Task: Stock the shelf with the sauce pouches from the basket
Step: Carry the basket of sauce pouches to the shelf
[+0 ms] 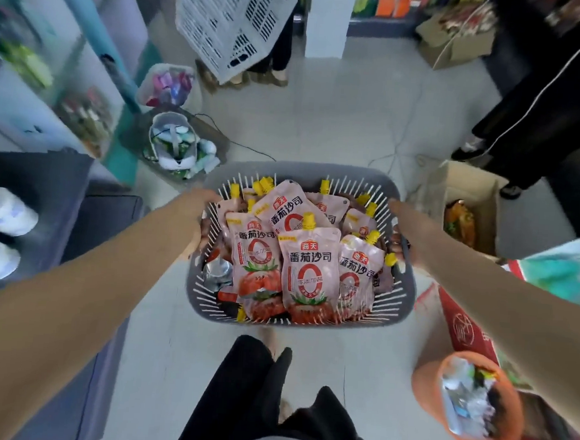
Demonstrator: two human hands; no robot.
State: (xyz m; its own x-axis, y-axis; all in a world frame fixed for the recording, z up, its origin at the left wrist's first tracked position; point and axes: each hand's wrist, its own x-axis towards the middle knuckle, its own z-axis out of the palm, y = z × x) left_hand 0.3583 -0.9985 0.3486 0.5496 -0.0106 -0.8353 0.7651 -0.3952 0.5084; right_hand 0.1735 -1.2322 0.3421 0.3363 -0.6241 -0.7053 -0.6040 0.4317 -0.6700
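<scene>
A grey slatted basket (298, 172) hangs in front of me above the floor, held at both ends. My left hand (197, 223) grips its left rim and my right hand (405, 233) grips its right rim. Inside lie several pink sauce pouches (307, 272) with yellow caps and tomato pictures, piled loosely. A shelf (35, 64) with blurred goods stands at the far left.
A white crate (227, 19) held by another person is at the back. A second person in black stands at the right. A small grey basket (175, 139), an open cardboard box (471, 205), an orange bin (468, 400) and a red box (463, 328) sit on the floor.
</scene>
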